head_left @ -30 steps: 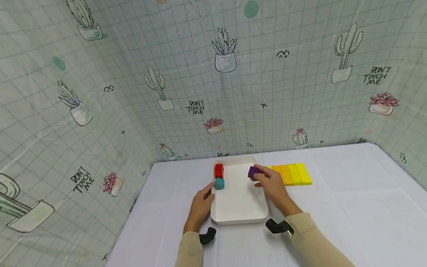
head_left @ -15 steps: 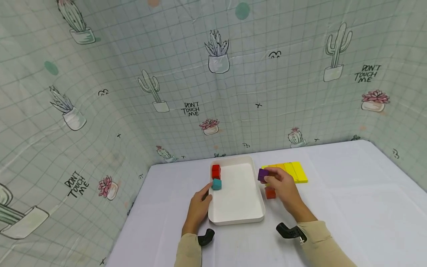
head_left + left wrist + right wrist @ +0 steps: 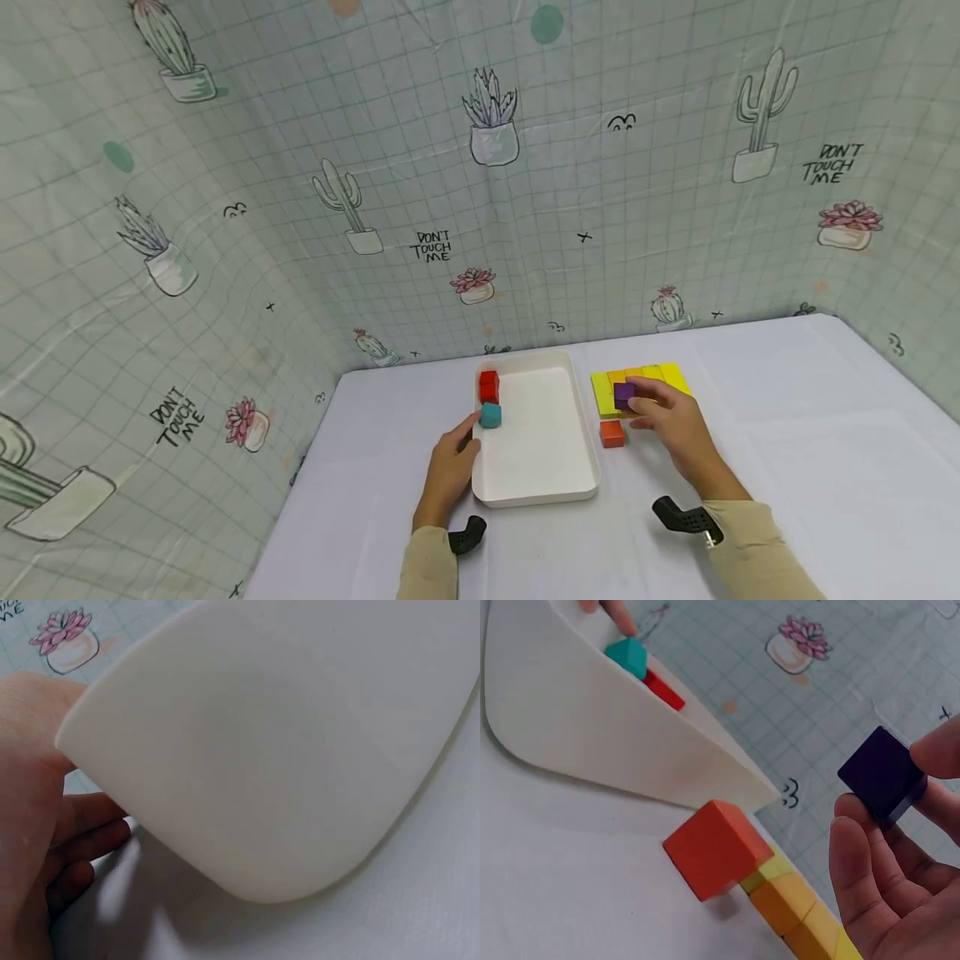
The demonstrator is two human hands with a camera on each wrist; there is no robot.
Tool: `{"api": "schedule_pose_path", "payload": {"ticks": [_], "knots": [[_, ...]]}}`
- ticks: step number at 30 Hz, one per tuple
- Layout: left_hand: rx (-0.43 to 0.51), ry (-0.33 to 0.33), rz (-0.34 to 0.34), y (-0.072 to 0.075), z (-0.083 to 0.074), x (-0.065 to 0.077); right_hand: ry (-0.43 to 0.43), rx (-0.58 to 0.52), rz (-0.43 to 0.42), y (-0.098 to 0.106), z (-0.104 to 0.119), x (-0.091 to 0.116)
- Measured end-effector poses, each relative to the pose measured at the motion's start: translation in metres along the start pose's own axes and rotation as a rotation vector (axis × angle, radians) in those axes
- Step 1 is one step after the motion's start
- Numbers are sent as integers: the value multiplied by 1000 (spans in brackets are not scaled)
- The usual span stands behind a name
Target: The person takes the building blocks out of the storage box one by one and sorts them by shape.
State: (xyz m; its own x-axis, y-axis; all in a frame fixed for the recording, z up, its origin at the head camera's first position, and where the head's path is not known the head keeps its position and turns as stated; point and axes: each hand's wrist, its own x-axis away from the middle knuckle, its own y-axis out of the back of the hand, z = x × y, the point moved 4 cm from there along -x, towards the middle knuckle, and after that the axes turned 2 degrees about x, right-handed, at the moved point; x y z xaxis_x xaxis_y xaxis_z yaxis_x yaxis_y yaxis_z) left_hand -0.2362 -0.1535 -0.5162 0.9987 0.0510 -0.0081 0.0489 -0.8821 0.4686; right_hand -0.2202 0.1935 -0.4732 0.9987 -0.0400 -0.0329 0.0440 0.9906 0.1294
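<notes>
Between thumb and fingers, my right hand [image 3: 678,425] pinches a purple cube [image 3: 624,396], seen close up as a dark purple cube [image 3: 880,774] in the right wrist view. It is over the near-left part of the flat yellow and orange blocks [image 3: 667,375]. A loose orange-red cube [image 3: 612,434] lies on the table just in front of them. My left hand [image 3: 447,467] is at the left side of a white tray [image 3: 525,502], index finger extended to a teal cube [image 3: 491,416]. Red cubes [image 3: 489,387] stand behind the teal one inside the tray.
A white cloth [image 3: 360,450] covers the table. Behind it and to the left hangs a grid-patterned curtain [image 3: 585,183] with cactus drawings. Each wrist carries a black camera mount, such as the right wrist mount [image 3: 686,517].
My right hand has moved right with the purple cube, from over the tray's right side to over the yellow blocks. The orange-red cube has come into sight. My left hand stays put.
</notes>
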Motion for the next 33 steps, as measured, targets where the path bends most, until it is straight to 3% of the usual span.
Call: {"api": "schedule_pose_path", "payload": {"ticks": [12, 25, 33], "knots": [[-22, 2, 13, -5, -4, -1, -51, -3, -3, 15, -10, 3], [-48, -5, -3, 0, -2, 3, -90, 21, 10, 18, -14, 2], [-30, -10, -8, -2, -2, 4, -142, 148, 37, 21, -24, 1]]}}
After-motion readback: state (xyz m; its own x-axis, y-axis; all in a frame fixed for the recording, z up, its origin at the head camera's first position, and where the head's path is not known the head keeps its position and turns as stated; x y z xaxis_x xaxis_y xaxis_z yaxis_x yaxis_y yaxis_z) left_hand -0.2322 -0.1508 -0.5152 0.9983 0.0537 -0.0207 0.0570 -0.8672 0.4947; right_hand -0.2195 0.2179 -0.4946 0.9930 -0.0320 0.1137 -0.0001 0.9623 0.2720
